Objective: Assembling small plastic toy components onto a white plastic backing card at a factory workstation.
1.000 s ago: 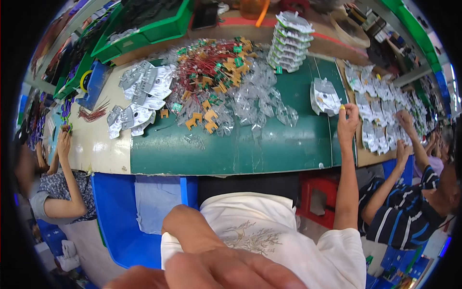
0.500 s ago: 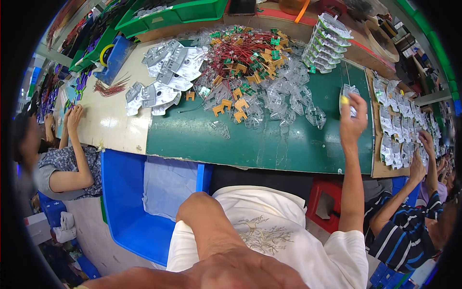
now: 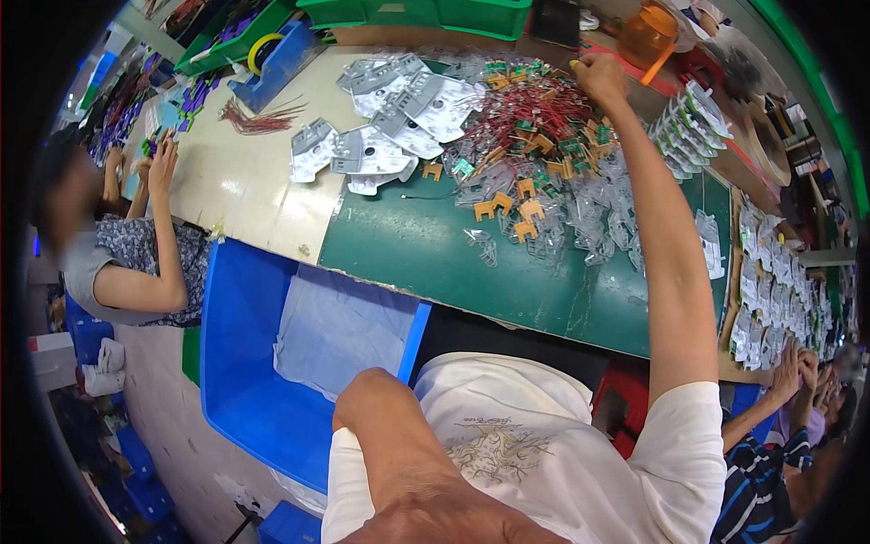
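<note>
My right arm stretches far over the green table. My right hand (image 3: 602, 80), with a yellow cover on one fingertip, is at the far edge of the heap, by the wooden ledge. Its fingers are curled, and whatever they hold, if anything, is hidden. Below it lie red wires (image 3: 535, 111) with small green boards, orange-yellow clips (image 3: 527, 209) and clear plastic pieces (image 3: 594, 218). A clear-and-white part (image 3: 710, 243) lies on the table right of my forearm. My left arm is bent back towards me; only the back of my left hand (image 3: 444, 524) shows at the lower edge, its fingers hidden.
Silver-grey housings (image 3: 390, 118) lie left of the heap; a stack of clear-and-white parts (image 3: 691, 131) stands at right. An orange jug (image 3: 647, 36) and a green bin (image 3: 408, 14) line the back. A blue bin (image 3: 240, 363) sits below the table. Co-workers sit both sides.
My right hand has left the clear-and-white part at the right and reached up and left to the heap's far edge. The view has turned, shifting the table contents rightwards.
</note>
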`<state>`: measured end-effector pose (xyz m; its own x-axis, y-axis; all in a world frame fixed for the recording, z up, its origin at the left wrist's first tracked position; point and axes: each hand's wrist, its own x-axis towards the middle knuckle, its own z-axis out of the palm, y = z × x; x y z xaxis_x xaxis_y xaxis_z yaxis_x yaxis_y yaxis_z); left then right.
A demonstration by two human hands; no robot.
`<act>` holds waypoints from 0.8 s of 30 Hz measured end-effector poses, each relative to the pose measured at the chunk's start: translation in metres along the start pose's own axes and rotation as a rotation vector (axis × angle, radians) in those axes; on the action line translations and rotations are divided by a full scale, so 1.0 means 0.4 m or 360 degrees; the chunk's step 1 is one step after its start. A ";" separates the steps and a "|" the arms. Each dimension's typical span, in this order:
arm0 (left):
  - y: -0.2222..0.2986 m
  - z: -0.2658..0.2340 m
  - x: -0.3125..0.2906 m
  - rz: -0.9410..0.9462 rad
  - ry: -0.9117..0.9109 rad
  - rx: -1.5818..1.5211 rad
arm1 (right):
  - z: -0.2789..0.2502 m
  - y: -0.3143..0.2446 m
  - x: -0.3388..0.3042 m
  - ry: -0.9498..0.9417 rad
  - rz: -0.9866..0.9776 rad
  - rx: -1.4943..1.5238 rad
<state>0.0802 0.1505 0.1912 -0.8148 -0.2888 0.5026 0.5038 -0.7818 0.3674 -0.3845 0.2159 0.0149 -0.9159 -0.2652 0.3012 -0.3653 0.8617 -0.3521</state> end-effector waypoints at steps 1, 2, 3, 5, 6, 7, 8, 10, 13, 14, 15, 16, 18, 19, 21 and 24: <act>-0.002 -0.005 -0.002 0.0086 0.0051 0.0039 | 0.000 -0.010 0.004 0.0024 -0.0034 0.0124; -0.006 -0.009 -0.002 0.0168 0.0097 0.0073 | -0.008 -0.008 0.001 -0.0003 -0.0044 0.0295; -0.016 -0.015 -0.003 0.0242 0.0138 0.0101 | -0.023 -0.011 0.000 -0.0199 0.0162 0.0893; -0.041 -0.027 -0.002 0.0375 0.0207 0.0144 | -0.074 0.006 -0.003 -0.0496 0.0515 0.1893; -0.054 -0.037 -0.002 0.0434 0.0233 0.0154 | -0.121 0.026 -0.015 -0.0653 0.0478 0.2328; -0.064 -0.036 0.001 0.0502 0.0255 0.0187 | -0.165 0.035 -0.026 -0.0828 0.0412 0.2780; -0.073 -0.045 -0.003 0.0589 0.0302 0.0232 | -0.192 -0.005 -0.070 -0.0680 0.0301 0.2762; -0.098 -0.061 -0.012 0.0708 0.0366 0.0264 | -0.250 -0.012 -0.148 -0.0653 0.0034 0.2721; -0.117 -0.193 -0.031 0.0023 0.0233 0.0711 | -0.288 -0.045 -0.288 -0.0457 -0.0183 0.1586; -0.124 -0.266 -0.033 -0.0233 0.0082 0.1049 | -0.311 -0.045 -0.328 -0.0515 -0.0232 0.1398; -0.165 -0.302 -0.031 -0.0348 0.0204 0.1098 | -0.325 -0.044 -0.382 -0.0380 -0.0337 0.1192; -0.194 -0.327 -0.028 -0.0462 0.0290 0.1147 | -0.347 -0.048 -0.437 -0.0249 -0.0443 0.0996; -0.233 -0.371 -0.023 -0.0531 0.0375 0.1288 | -0.369 -0.064 -0.523 -0.0282 -0.0635 0.1042; -0.241 -0.370 -0.015 -0.0553 0.0425 0.1219 | -0.382 -0.064 -0.565 -0.0310 -0.0575 0.0932; -0.250 -0.360 0.011 -0.0616 0.0404 0.1170 | -0.388 -0.065 -0.622 -0.0154 -0.0742 0.0869; -0.268 -0.352 0.016 -0.0479 0.0271 0.1223 | -0.384 -0.049 -0.664 -0.0029 -0.0903 0.0842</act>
<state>-0.0194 0.1546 0.0451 -0.9467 -0.2557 0.1957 0.2629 -0.2632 0.9282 -0.1085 0.3357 0.0780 -0.5658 -0.6151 0.5491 -0.8060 0.2718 -0.5259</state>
